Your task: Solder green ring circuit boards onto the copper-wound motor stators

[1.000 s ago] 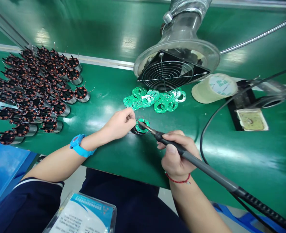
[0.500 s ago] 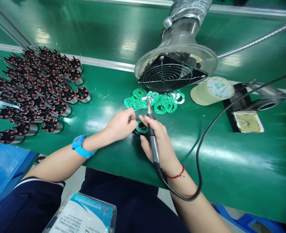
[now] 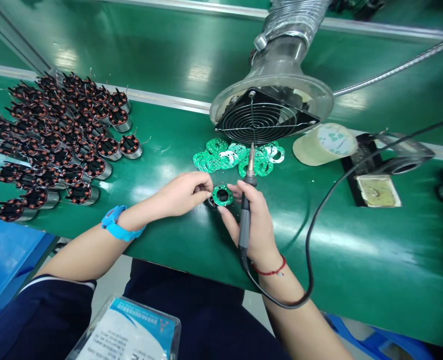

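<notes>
A green ring-shaped circuit board (image 3: 222, 195) lies on top of a dark motor part, mostly hidden under it, between my hands. My left hand (image 3: 189, 192) is closed at the board's left edge, thumb and finger pinched on something too small to make out. In my right hand (image 3: 253, 220) is a soldering iron (image 3: 245, 222), its tip pointing up and away from the board. The thumb and fingertips of that hand also reach the board's right side. Several more green ring boards (image 3: 209, 161) lie in an overlapping pile beyond my hands.
Many copper-wound motor stators (image 3: 78, 127) stand at the left. A fume extractor with a fan grille (image 3: 259, 122) hangs over the pile. Right of it are a tape roll (image 3: 324, 145) and an iron stand with a sponge (image 3: 378, 191). The iron's black cable (image 3: 310, 250) loops over my right forearm.
The soldering iron has swung to the right and more upright in my right hand, uncovering the ring board. My left hand has shifted slightly left and its thumb now shows.
</notes>
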`<state>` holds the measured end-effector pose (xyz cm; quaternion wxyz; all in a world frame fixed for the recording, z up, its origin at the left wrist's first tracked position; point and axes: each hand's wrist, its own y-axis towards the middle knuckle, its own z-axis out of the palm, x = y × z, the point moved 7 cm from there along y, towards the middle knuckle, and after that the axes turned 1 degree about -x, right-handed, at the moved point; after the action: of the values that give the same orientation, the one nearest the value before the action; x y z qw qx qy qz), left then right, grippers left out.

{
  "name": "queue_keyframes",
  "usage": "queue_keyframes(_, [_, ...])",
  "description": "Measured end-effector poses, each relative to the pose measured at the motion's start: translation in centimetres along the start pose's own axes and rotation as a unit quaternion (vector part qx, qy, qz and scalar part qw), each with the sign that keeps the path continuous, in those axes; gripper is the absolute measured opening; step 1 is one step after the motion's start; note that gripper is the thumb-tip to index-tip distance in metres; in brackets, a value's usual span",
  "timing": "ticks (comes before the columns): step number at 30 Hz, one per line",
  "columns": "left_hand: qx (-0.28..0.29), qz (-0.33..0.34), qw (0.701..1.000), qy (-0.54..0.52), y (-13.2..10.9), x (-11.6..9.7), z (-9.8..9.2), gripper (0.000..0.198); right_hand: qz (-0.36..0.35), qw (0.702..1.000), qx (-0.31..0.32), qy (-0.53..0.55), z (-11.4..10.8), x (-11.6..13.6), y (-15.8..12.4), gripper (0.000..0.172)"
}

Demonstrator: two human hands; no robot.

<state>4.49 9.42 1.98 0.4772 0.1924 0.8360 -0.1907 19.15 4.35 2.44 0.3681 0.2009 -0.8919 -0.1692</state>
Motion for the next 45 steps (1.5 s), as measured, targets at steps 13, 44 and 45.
queue_keyframes(13, [-0.04,-0.051,0.993,-0.099,0.0,0.6,0.6,0.007,-0.078,0.994,-0.009,-0.081,-0.1,2.9,0.7,0.053])
queue_keyframes(44, [-0.121,-0.027,0.99,0.061,0.7,0.1,0.1,0.02,0.009,0.977,-0.164,0.134,-3.1,0.5,-1.7,0.027])
queue_keyframes(45, [-0.123,-0.028,0.99,0.066,0.7,0.1,0.1,0.02,0.011,0.976,-0.162,0.145,-3.1,0.4,-1.7,0.026])
